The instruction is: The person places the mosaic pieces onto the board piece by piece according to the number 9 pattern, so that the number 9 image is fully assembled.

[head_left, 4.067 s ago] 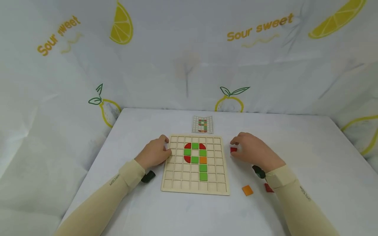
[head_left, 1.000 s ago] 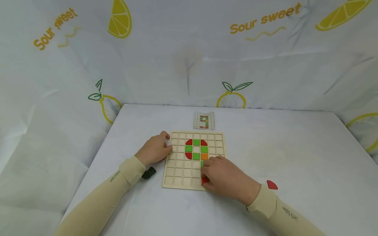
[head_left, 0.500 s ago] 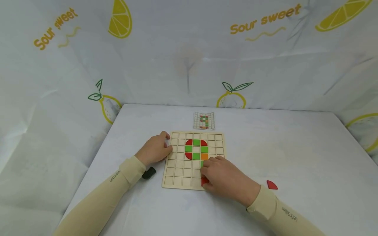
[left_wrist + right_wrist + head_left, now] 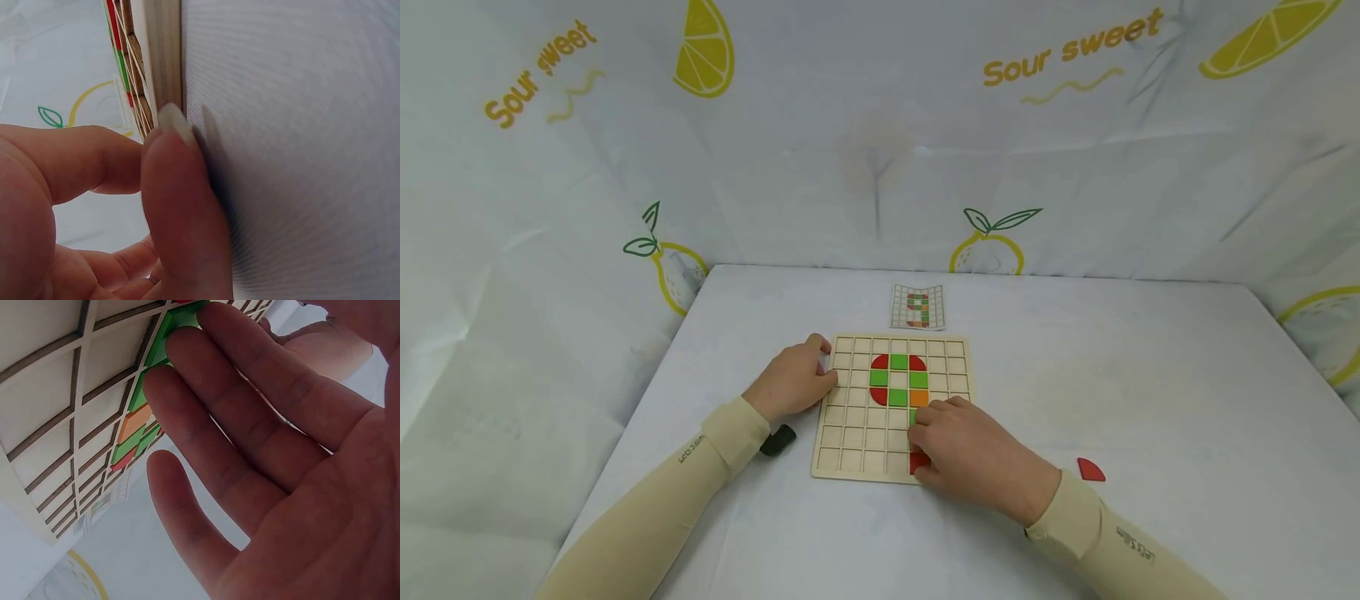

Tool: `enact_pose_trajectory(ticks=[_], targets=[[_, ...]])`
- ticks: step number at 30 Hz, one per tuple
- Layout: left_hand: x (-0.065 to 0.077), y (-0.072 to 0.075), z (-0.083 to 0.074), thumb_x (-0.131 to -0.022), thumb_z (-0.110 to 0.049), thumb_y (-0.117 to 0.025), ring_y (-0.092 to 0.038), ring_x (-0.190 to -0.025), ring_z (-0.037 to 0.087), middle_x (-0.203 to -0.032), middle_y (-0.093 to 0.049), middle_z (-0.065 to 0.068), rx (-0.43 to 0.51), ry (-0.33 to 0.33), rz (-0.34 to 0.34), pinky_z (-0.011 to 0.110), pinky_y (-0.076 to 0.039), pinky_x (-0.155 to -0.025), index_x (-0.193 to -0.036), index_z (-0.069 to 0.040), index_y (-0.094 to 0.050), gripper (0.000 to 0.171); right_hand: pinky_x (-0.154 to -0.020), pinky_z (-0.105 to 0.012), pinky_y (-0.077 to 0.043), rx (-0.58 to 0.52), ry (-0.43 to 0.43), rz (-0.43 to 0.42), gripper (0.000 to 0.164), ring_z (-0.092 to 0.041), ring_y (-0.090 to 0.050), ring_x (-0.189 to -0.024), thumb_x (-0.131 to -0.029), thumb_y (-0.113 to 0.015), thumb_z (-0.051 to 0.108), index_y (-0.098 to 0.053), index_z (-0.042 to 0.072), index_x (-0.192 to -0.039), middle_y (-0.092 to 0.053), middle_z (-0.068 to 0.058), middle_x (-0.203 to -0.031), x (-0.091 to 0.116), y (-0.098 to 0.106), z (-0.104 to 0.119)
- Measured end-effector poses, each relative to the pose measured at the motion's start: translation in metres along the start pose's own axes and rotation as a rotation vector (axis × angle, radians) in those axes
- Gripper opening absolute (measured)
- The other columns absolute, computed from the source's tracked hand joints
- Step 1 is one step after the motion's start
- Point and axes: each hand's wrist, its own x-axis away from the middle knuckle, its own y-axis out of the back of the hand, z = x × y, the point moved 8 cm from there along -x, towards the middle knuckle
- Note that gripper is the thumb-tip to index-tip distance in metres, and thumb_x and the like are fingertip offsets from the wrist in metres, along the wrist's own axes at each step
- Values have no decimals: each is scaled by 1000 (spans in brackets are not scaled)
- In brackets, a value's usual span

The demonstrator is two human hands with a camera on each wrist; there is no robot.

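Note:
A light wooden grid board (image 4: 853, 437) lies flat on the white table, with red, green and orange tiles set in some cells. My left hand (image 4: 790, 382) holds the board's left edge; in the left wrist view the thumb (image 4: 181, 206) presses against its side. My right hand (image 4: 973, 450) is over the board's lower right, thumb and forefinger at a red tile (image 4: 919, 463) in the bottom row. An orange tile (image 4: 919, 398) and a green tile (image 4: 898, 397) sit above. In the right wrist view several fingers (image 4: 250, 431) extend past the green tiles.
A small pattern card (image 4: 917, 307) with a coloured figure stands behind the board. One loose red quarter-round tile (image 4: 1090, 470) lies right of the right wrist. A black object (image 4: 778, 440) shows beside the left wrist. A lemon-print cloth (image 4: 850, 150) hangs behind the table.
About four seconds ago my right hand was right of the board at a red tile; now hand and tile are at the bottom row. The loose orange tile is out of sight. Little differs over the last second.

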Motion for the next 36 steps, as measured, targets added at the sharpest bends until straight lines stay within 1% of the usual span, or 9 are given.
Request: enact_pose_trajectory(ticks=[9,13,15,18,21,25,29,32,36], targets=[[-1,0,-1,-104,-24,-62,-61,-74,18,-94,-68,6,-8,-4,-1,30,-48,-67,-142,-3,-54,44,-92,-40,-51,-18,-14,13,16,-12,-51,-79,-86,-86,24,-71,20,-82,-55,11,-78,1,2,-3],[0,-1,-2,-104,-24,-62,-62,-75,19,-96,-68,7,3,0,4,30,-49,-68,-143,-3,-54,44,-93,-41,-53,-34,-61,2,8,-11,-55,-83,-87,-82,23,-75,20,-86,-60,12,-84,6,9,-16],[0,-1,-2,-104,-24,-62,-62,-76,19,-97,-68,7,7,5,9,30,-49,-69,-143,-4,-54,44,-92,-41,-54,-47,-75,-15,7,-12,-56,-84,-87,-83,22,-78,19,-90,-64,10,-86,12,16,-25],[2,-1,-2,-104,-24,-62,-62,-77,19,-98,-69,7,8,18,12,30,-49,-70,-143,-4,-53,45,-93,-43,-56,-59,-95,-31,11,-11,-60,-85,-88,-85,23,-80,18,-97,-69,9,-92,25,25,-38],[4,0,0,-104,-25,-62,-62,-76,19,-98,-69,8,10,26,11,31,-49,-69,-143,-4,-53,45,-88,-40,-57,-84,-124,-27,16,-9,-59,-84,-87,-87,22,-81,18,-101,-69,8,-95,41,27,-52],[4,1,1,-104,-25,-63,-63,-74,19,-98,-69,8,17,25,13,30,-50,-67,-143,-4,-53,45,-83,-36,-57,-88,-163,-5,24,-7,-58,-86,-85,-91,24,-81,21,-106,-67,11,-99,67,17,-69],[4,2,2,-104,-25,-63,-63,-74,19,-97,-69,8,15,24,10,30,-49,-67,-143,-4,-53,45,-82,-35,-57,-99,-149,-24,28,-5,-58,-88,-81,-95,25,-81,22,-105,-65,15,-99,90,7,-79],[4,1,2,-104,-25,-63,-62,-73,19,-96,-69,8,18,22,7,30,-49,-67,-143,-4,-53,46,-81,-34,-57,-114,-144,-42,27,-6,-59,-88,-79,-95,22,-80,25,-102,-64,17,-98,102,2,-84],[4,0,0,-104,-24,-63,-62,-70,18,-95,-69,8,33,15,13,30,-49,-66,-143,-3,-53,46,-82,-33,-58,-121,-184,-18,28,-6,-60,-91,-79,-93,17,-79,29,-101,-63,19,-99,112,-5,-91]])
